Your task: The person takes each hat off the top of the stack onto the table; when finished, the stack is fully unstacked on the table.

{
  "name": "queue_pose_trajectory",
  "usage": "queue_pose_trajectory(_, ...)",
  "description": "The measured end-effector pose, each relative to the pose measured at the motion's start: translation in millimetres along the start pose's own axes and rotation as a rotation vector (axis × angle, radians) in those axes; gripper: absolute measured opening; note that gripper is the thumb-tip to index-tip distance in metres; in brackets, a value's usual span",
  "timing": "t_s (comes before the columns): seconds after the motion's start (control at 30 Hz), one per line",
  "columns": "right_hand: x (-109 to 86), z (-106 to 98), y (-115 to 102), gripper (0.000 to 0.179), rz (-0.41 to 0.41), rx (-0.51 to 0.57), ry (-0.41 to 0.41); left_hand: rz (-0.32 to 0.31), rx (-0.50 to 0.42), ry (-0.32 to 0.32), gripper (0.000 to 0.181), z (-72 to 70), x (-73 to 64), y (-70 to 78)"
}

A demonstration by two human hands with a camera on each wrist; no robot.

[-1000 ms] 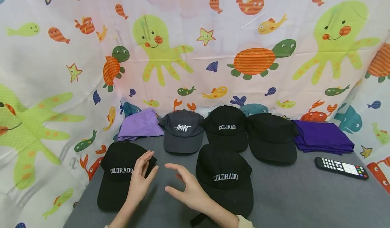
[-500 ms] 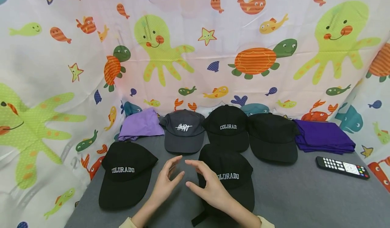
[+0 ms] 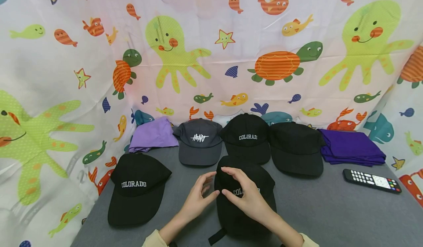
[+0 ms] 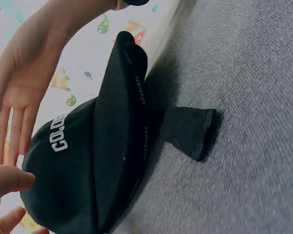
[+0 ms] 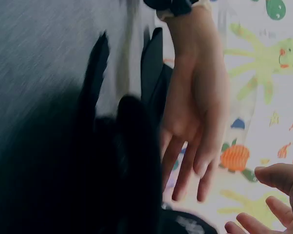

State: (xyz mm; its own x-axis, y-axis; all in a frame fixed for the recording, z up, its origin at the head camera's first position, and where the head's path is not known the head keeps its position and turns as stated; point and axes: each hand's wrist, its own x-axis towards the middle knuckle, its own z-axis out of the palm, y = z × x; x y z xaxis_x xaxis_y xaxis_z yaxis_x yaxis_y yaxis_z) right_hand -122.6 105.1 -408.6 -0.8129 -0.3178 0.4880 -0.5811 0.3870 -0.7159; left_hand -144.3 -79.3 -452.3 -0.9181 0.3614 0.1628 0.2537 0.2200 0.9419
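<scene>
A black cap (image 3: pixel 264 188) lettered COLORADO lies at the front centre, its brim toward me. From under its left side sticks a black strap (image 3: pixel 217 236), also plain in the left wrist view. My left hand (image 3: pixel 198 199) hovers at the cap's left edge, thumb and fingers loosely bent with nothing between them. Over the cap's front hangs my right hand (image 3: pixel 249 199), hiding part of the lettering; it too holds nothing. The two hands face each other, their fingertips a little apart. Whether either touches the cap I cannot tell.
Another black COLORADO cap (image 3: pixel 135 188) lies at left. Along the back stand a grey HEART cap (image 3: pixel 199 144), a COLORADO cap (image 3: pixel 244 135) and a plain black cap (image 3: pixel 295 148), between lilac cloth (image 3: pixel 153 135) and folded purple cloth (image 3: pixel 351 148). A remote control (image 3: pixel 371 181) lies at right.
Both hands have moved right, from between the two front caps to over the front centre cap. The left cap is now fully uncovered. The caps have not moved.
</scene>
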Motion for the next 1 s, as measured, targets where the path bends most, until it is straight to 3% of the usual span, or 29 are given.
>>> queue_pose_trajectory(0.23, -11.3, -11, 40, 0.059, 0.043, -0.056, 0.006, -0.009, -0.011, -0.049, 0.054, 11.5, 2.7, -0.6)
queue_pose_trajectory(0.4, -17.6, -23, 54, 0.057, 0.021, -0.117, 0.048, -0.008, -0.004, -0.027, 0.056, 15.2, 4.2, -1.5)
queue_pose_trajectory(0.63, -27.5, -42, 68, 0.062, 0.068, -0.227, 0.071, -0.029, 0.049, 0.011, 0.06, 13.3, 7.8, -4.0)
queue_pose_trajectory(0.73, -33.6, -48, 77, 0.064, 0.094, -0.265, 0.061, -0.055, 0.061, -0.004, 0.063, 13.8, 10.3, -11.4)
queue_pose_trajectory(0.87, -41.9, -55, 92, 0.067, 0.135, -0.282, 0.043, -0.081, 0.078, -0.022, 0.067, 16.8, 14.2, -32.8)
queue_pose_trajectory(0.93, -45.8, -58, 99, 0.068, 0.174, -0.249, 0.024, -0.081, 0.089, -0.034, 0.07, 17.9, 15.6, -42.1)
queue_pose_trajectory(1.0, -48.1, -62, 101, 0.068, 0.221, -0.202, 0.006, -0.075, 0.104, -0.053, 0.072, 17.5, 16.2, -42.2)
